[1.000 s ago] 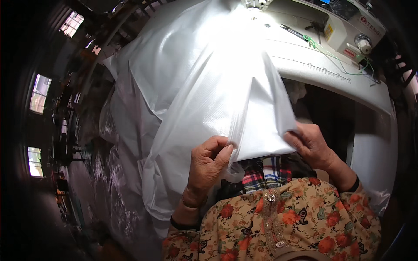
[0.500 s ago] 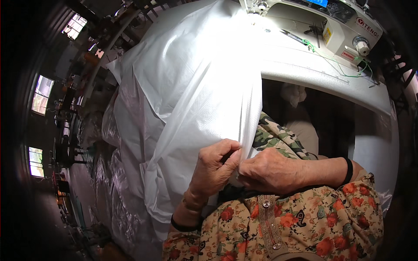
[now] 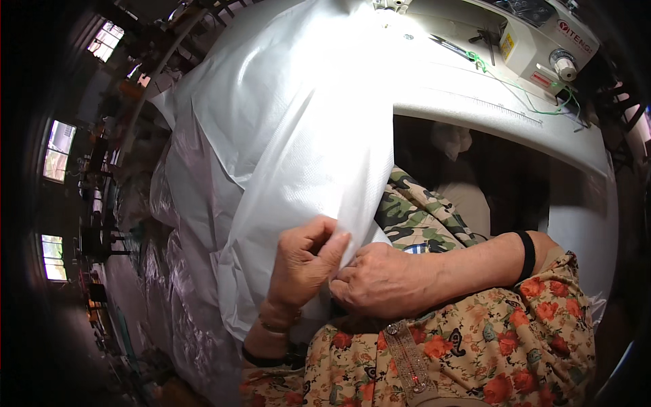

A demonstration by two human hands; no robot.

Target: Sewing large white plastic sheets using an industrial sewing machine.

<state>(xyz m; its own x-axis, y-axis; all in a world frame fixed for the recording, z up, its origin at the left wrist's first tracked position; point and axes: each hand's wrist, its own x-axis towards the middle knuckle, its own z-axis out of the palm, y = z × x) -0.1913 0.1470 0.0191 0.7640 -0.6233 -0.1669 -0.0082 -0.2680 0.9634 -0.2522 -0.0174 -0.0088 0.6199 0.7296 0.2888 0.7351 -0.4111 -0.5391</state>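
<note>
At edge of sheet (image 3: 291,163), both hands (image 3: 302,261) (image 3: 373,279)

Lies as a glossy white sheet (image 3: 271,146), creased, across the counter's (image 3: 573,139) left part, drooping past its front edge.

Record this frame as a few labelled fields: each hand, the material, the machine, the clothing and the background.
left hand: at the white sheet, thumb near forefinger; grip unclear
right hand: closed on the sheet's lower edge, just right of the left hand
material: white, glossy, textured, draped in folds
machine: sewing machine, upper right; green thread on its bed
clothing: floral top; camouflage cloth below the table edge
background: dim, windows at left
</note>
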